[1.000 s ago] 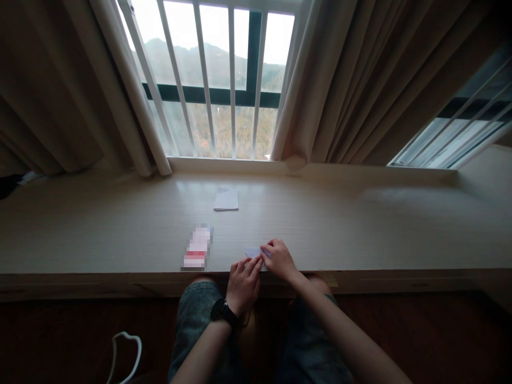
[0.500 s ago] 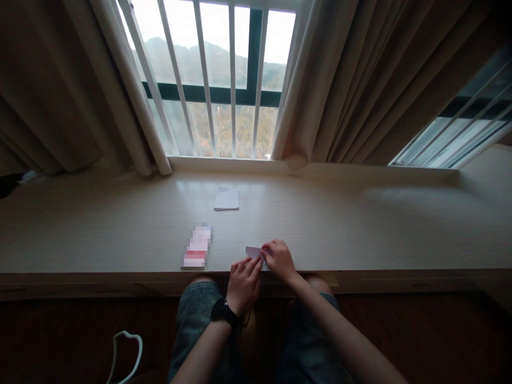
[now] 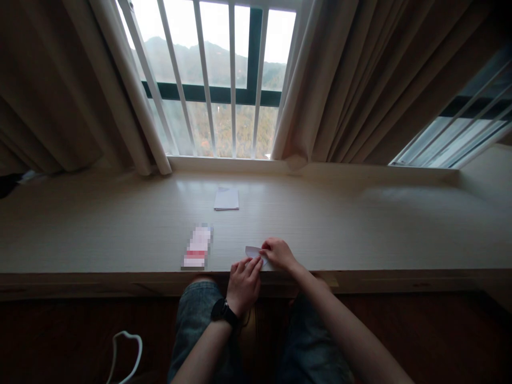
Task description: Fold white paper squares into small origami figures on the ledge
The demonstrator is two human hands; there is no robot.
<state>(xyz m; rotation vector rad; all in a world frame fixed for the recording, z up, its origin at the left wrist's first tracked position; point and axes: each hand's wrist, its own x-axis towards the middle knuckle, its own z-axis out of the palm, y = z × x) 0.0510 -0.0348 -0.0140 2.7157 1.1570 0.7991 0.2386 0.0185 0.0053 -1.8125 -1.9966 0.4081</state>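
Observation:
A small piece of folded white paper (image 3: 252, 250) lies at the front edge of the tabletop, partly hidden by my fingers. My left hand (image 3: 245, 282), with a black watch on the wrist, holds the paper down from the near side with its fingertips. From the right, my right hand (image 3: 278, 253) pinches the paper's upper edge between thumb and fingers. Just left of my hands is a pixelated pink and white packet-like object (image 3: 198, 245). Farther back rests a small stack of white square paper (image 3: 226, 199).
The pale wooden desk (image 3: 360, 229) runs along a barred window (image 3: 216, 80) between brown curtains (image 3: 340, 80). Below its front edge are my knees in denim (image 3: 200, 314). A white looped object (image 3: 140, 346) shows at the lower left.
My right hand has shifted slightly up, with its fingers drawn closer together, and the paper's raised edge looks a little more curved. My left hand stays in place.

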